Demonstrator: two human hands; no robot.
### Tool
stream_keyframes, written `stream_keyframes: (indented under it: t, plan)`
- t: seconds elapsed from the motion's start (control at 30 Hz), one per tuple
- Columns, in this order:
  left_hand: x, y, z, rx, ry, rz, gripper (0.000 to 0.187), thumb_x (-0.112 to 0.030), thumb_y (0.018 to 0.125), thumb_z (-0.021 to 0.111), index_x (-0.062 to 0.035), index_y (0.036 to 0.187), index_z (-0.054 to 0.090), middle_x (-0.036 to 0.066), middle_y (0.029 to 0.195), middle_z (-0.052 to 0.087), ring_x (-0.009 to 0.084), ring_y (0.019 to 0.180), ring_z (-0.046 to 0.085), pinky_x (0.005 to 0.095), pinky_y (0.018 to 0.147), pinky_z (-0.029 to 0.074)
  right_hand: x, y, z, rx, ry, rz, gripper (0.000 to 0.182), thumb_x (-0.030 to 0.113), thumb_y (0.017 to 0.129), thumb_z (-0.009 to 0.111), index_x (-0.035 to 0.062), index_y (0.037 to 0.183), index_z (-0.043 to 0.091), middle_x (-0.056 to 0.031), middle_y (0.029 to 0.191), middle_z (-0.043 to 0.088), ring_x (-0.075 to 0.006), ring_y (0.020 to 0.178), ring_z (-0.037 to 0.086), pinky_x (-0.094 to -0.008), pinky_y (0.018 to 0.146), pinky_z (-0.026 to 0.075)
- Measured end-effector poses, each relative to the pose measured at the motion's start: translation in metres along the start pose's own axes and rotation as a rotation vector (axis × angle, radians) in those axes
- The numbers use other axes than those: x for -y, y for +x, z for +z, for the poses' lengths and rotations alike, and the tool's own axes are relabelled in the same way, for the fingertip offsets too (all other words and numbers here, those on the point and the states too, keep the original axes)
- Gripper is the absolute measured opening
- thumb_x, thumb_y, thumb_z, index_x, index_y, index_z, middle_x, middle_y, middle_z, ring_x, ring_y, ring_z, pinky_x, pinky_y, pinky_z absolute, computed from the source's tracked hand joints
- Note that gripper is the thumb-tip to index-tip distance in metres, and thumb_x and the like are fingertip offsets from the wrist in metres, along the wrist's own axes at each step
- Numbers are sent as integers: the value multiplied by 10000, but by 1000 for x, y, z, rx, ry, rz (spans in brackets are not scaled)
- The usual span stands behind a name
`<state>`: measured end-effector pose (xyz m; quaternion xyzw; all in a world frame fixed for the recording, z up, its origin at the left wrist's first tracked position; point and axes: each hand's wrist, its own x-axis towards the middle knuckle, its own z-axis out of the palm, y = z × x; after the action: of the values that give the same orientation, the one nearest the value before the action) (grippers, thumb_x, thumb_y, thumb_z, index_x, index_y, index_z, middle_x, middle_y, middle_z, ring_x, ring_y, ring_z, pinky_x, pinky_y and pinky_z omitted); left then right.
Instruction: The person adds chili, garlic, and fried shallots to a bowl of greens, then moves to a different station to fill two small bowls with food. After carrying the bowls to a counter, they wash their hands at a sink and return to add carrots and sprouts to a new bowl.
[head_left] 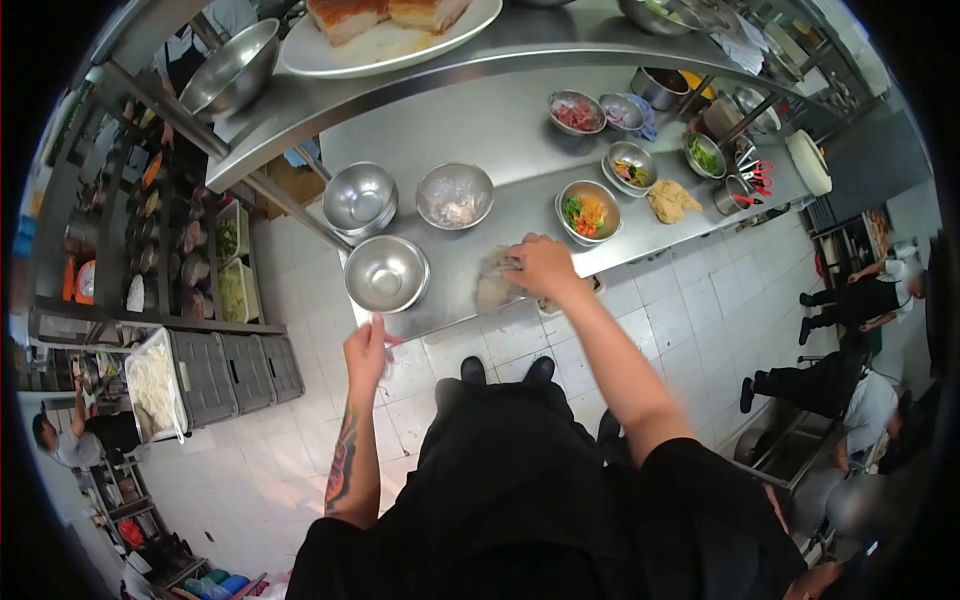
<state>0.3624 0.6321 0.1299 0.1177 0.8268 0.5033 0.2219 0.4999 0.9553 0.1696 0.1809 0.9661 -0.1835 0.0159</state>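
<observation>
My right hand (pixel 548 268) is closed on a greyish cloth (pixel 494 281), which lies bunched on the steel counter (pixel 455 292) near its front edge. My left hand (pixel 366 354) is at the counter's left front corner, just below a stack of steel bowls (pixel 386 274). Its fingers are drawn together, and a small pinkish thing shows beside them; I cannot tell what it is. Behind the stack are more nested steel bowls (pixel 360 199) and a bowl with pale residue (pixel 455 196). To the right of the cloth stands a bowl of chopped orange and green vegetables (pixel 588 213).
Along the counter's right stand a tan crumpled cloth (pixel 673 201), a bowl of greens (pixel 705 156) and a bowl of red meat (pixel 576 112). An overhead shelf holds a white platter (pixel 385 62) with roasted meat. Several people work at both sides, and grey bins (pixel 235 370) stand left.
</observation>
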Motion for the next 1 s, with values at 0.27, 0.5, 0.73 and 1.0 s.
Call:
stream_keyframes:
  t: [0.27, 0.5, 0.73, 1.0]
  plan:
    - [46, -89, 26, 177, -20, -148, 511, -410, 1000, 473, -8, 704, 581, 116, 694, 698, 97, 448, 533, 264, 440, 426, -42, 162, 124, -375, 958, 799, 609, 464, 807, 710, -2, 1174, 574, -147, 882, 678, -247, 725, 673, -401, 546, 538]
    - [34, -96, 55, 323, -11, -67, 432, -309, 1012, 478, -18, 695, 517, 132, 713, 698, 93, 433, 514, 253, 428, 403, -38, 168, 80, -310, 984, 692, 230, 163, 758, 646, 10, 930, 644, -171, 760, 682, -285, 589, 677, -412, 501, 548]
    - [9, -68, 92, 487, 16, 55, 384, -268, 1013, 472, -25, 721, 529, 126, 711, 691, 83, 437, 505, 244, 429, 404, -70, 18, 23, -539, 1369, 406, 109, 102, 826, 618, 47, 795, 529, -75, 605, 590, -165, 471, 612, -316, 420, 494]
    - [-37, -23, 151, 716, 76, 188, 368, -242, 1008, 481, -15, 724, 540, 129, 720, 694, 79, 431, 497, 242, 430, 398, -192, -261, 85, -930, 1449, 949, 166, 108, 821, 638, 0, 859, 517, -119, 722, 598, -228, 544, 658, -337, 455, 565]
